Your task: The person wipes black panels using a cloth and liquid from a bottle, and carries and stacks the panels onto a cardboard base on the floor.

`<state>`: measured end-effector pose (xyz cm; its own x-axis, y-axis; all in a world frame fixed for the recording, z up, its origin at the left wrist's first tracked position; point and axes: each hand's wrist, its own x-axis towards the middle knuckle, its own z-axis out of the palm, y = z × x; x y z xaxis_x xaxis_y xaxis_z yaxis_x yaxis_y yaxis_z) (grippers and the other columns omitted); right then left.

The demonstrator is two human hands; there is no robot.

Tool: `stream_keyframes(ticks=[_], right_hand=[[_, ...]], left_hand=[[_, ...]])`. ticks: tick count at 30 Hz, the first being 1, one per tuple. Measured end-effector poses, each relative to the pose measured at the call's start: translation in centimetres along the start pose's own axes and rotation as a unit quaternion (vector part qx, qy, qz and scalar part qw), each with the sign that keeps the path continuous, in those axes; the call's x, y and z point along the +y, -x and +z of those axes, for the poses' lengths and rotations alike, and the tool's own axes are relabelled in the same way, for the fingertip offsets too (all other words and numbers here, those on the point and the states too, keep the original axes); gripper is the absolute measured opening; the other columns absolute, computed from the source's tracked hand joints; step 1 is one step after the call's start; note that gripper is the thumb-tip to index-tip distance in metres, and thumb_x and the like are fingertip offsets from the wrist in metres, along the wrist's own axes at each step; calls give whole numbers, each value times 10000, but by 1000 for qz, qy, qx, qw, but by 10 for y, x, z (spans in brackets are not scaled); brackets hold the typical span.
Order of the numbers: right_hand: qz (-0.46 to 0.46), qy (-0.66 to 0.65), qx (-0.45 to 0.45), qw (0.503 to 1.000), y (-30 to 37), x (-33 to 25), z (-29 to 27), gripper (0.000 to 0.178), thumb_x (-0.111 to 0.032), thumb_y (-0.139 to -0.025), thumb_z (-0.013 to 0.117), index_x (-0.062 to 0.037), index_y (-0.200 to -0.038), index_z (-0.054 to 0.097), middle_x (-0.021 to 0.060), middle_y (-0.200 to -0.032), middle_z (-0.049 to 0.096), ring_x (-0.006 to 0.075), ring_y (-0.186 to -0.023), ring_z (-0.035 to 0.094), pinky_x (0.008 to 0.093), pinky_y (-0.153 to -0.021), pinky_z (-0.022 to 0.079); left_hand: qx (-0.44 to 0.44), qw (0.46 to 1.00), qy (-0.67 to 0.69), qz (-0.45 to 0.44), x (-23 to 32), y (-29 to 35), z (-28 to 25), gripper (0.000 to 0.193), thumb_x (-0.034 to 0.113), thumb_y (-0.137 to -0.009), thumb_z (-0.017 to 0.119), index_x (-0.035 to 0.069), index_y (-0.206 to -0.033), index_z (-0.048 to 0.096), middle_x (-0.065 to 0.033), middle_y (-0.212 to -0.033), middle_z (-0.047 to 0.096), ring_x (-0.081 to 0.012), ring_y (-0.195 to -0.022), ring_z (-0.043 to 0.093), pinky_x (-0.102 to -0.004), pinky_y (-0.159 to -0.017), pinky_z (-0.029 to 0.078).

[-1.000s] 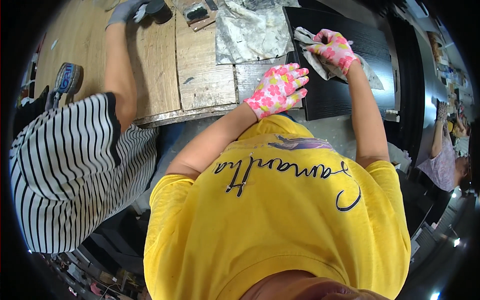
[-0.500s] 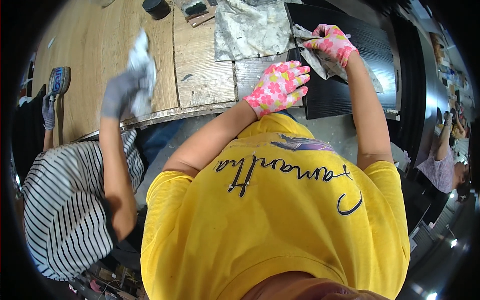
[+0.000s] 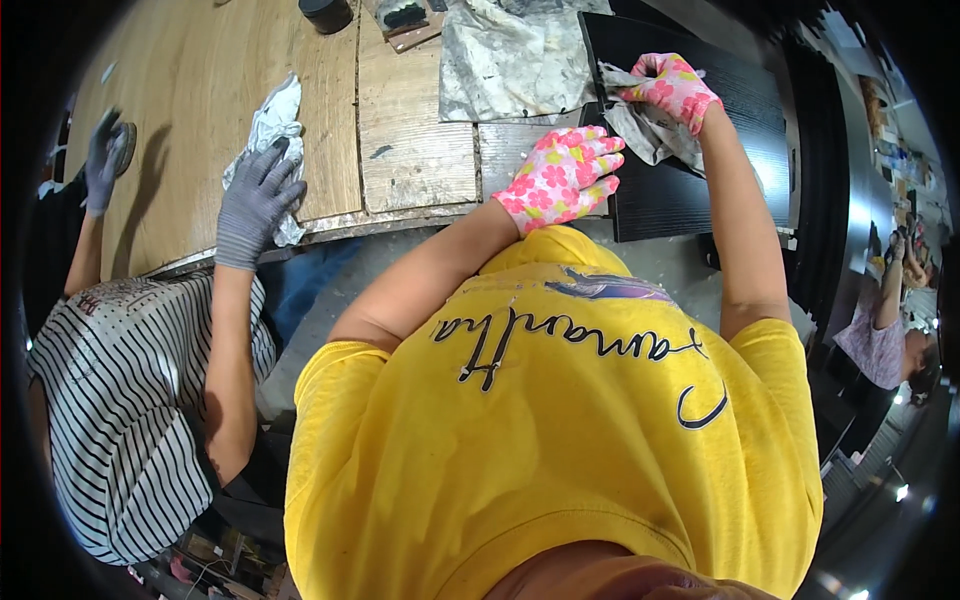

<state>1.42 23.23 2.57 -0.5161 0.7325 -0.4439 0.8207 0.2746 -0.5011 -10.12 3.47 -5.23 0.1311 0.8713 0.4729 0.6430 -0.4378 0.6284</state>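
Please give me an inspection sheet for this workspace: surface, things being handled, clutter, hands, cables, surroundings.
Surface: wooden table, scuffed and stained near the front edge.
Things handled: black panel, with a crumpled rag on it.
Clutter: stained cloth left of the panel; dark pot farther left.
Left hand: gloved, open, fingers at the panel's left edge; contact unclear.
Right hand: gloved, gripping the rag over the panel.
Cables: none clearly made out.
Surroundings: co-worker in stripes at left, one gloved hand on a white cloth; another person at far right.
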Motion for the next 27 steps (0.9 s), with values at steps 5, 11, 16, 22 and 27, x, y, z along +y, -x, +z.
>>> stream_keyframes(ticks=[5, 11, 16, 22, 27], right_hand=[[-19, 29, 4, 999, 1, 2, 3, 295, -231, -674, 797, -31, -765, 599, 6, -680, 591, 66, -662, 523, 244, -607, 431], [-30, 6, -29, 999, 0, 1, -4, 296, -230, -673, 799, -30, -756, 597, -4, -668, 562, 63, -646, 486, 249, -588, 417], [-30, 62, 19, 997, 9, -12, 0, 296, -224, -662, 797, -34, -736, 583, -4, -646, 551, 71, -641, 475, 264, -578, 412], [-40, 28, -8, 999, 0, 5, -7, 323, -235, -645, 809, -40, -693, 556, -1, -637, 560, 70, -627, 487, 257, -577, 409], [-24, 42, 28, 998, 2, -12, 6, 321, -212, -636, 817, -33, -690, 556, -2, -633, 557, 67, -627, 488, 258, -573, 406]], left_hand=[[5, 1000, 3, 3, 1, -2, 2, 297, 287, -841, 595, 105, -1071, 643, -30, -1227, 563, -232, -1192, 461, -383, -965, 368], [16, 1000, 3, 13, 1, -2, 2, 289, 271, -827, 613, 97, -1055, 650, -42, -1203, 579, -238, -1178, 474, -383, -953, 383], [20, 1000, -2, 18, 3, -2, 1, 284, 256, -811, 632, 92, -1042, 653, -51, -1188, 586, -248, -1160, 489, -385, -935, 401], [46, 999, 9, 25, 2, -3, 2, 260, 230, -791, 653, 90, -1011, 662, -61, -1155, 603, -260, -1114, 522, -392, -911, 419], [39, 999, 10, 17, 2, -5, 3, 254, 226, -792, 652, 88, -1004, 664, -60, -1152, 605, -261, -1108, 526, -393, -910, 419]])
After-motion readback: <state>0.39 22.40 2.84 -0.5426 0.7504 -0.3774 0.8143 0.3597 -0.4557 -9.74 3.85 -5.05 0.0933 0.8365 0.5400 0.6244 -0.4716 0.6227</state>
